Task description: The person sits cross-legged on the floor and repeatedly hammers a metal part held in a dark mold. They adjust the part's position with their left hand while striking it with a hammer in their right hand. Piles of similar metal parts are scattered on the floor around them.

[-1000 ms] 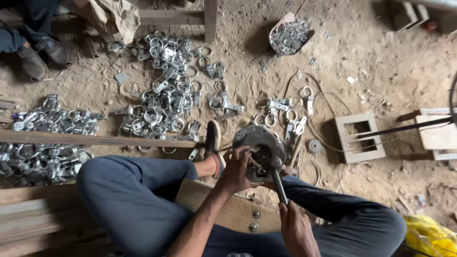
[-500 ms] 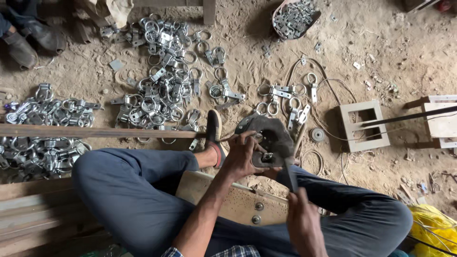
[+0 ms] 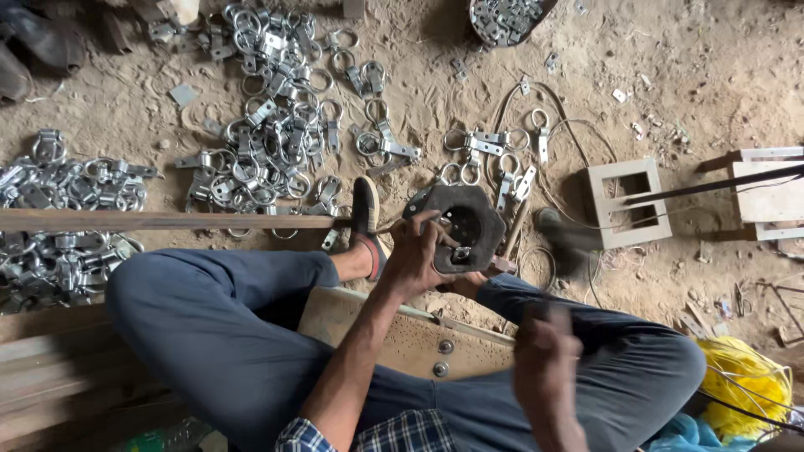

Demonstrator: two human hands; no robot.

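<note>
The right hand [image 3: 544, 368] is coming up and back toward the person's knee, blurred with motion, where half a second ago it was lower and closer to the block with the hammer's handle plain to see. The blur is hiding the fingers, so I cannot tell how they are closed, nor see the handle in them now; a dark smear near the block [image 3: 563, 238] may be the hammer head, but that is a guess. To my eye a swing is under way.

The left hand [image 3: 416, 255] is staying put, fingers pinching a small metal piece [image 3: 460, 252] down on the dark hexagonal block [image 3: 466, 224], which is sitting on the sandy floor [image 3: 712, 75] between the person's feet, just beyond a wooden plank [image 3: 402, 335].

As for containers, a round pan [image 3: 507, 18] at the top edge is holding a heap of small silvery fittings. An open wooden frame [image 3: 624, 203] to the right is holding nothing but a dark rod passing across it. Ring fittings [image 3: 268, 125] are lying loose in piles on the floor, not in anything.
</note>
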